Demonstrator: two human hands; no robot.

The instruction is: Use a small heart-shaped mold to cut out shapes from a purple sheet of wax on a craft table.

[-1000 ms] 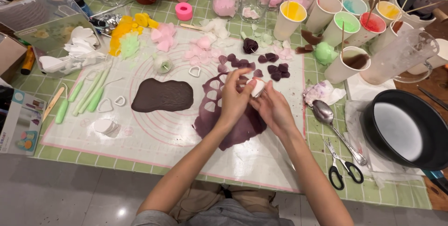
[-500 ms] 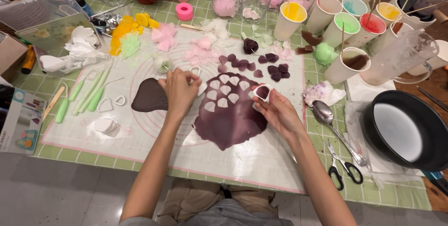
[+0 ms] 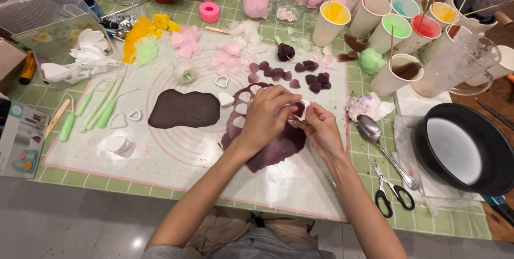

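1. Nearest us, our two forearms rise from the near edge of the table [image 3: 80, 221] and meet over the middle of the white silicone mat [image 3: 176, 157].
2. Our left hand [image 3: 265, 117] is curled, fingers pinched down onto the small white petal cutter [image 3: 301, 110]; our right hand [image 3: 321, 130] cups the same cutter from below and the right, thumb and fingertips closed around it. Both hands share it, so neither is nearer; whether a cut piece sits inside we cannot tell.
3. The cutter is held just above the right part of the rolled purple paste sheet [image 3: 273, 146], which lies directly under the hands, its long axis running from the near right toward the far left of the mat. Petal-shaped holes show in its far-left part.
4. Left of that sheet, apart from it, a darker brown rolled sheet [image 3: 184, 108] lies uncut; a second white cutter [image 3: 225, 99] lies between the two sheets.
5. Beyond the hands, toward the mat's far edge, the cut purple petals [image 3: 313, 74] lie in a loose group, straight ahead of the cutter and slightly right.
6. Off the mat's right edge lie a spoon [image 3: 369, 128] and scissors [image 3: 393, 192], with a black pan [image 3: 463, 146] further right.
7. Along the table's far edge stand paper cups of colour [image 3: 396, 26].
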